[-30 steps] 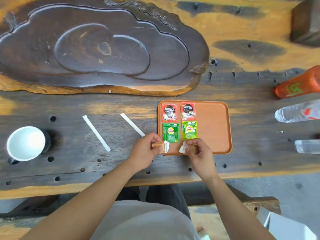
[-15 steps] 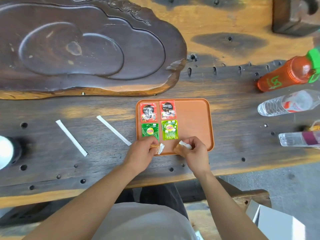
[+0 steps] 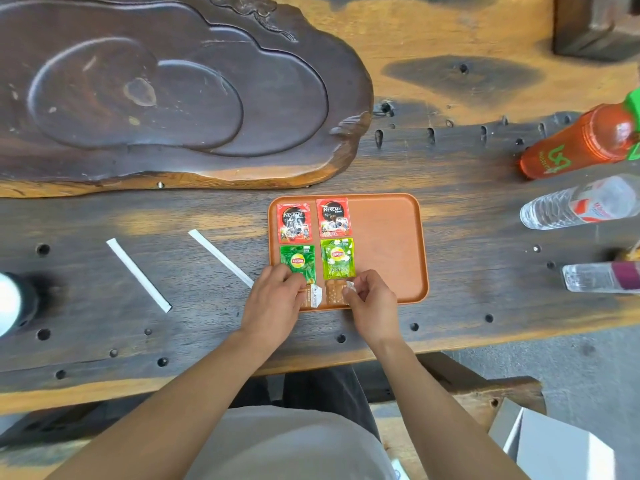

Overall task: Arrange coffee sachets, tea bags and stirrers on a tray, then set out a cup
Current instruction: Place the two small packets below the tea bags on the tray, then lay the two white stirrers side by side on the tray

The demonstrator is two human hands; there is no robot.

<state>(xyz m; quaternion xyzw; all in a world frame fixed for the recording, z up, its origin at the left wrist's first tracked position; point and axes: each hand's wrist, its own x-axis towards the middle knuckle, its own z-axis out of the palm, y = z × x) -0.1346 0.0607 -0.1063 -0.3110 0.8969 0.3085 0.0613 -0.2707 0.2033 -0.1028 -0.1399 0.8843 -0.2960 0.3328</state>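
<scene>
Brown sachets [image 3: 334, 292] now flat on tray [image 3: 391, 244]

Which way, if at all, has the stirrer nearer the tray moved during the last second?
No. The stirrer lies as before on the table, at the same slant, its near end just left of the tray's left rim.
</scene>
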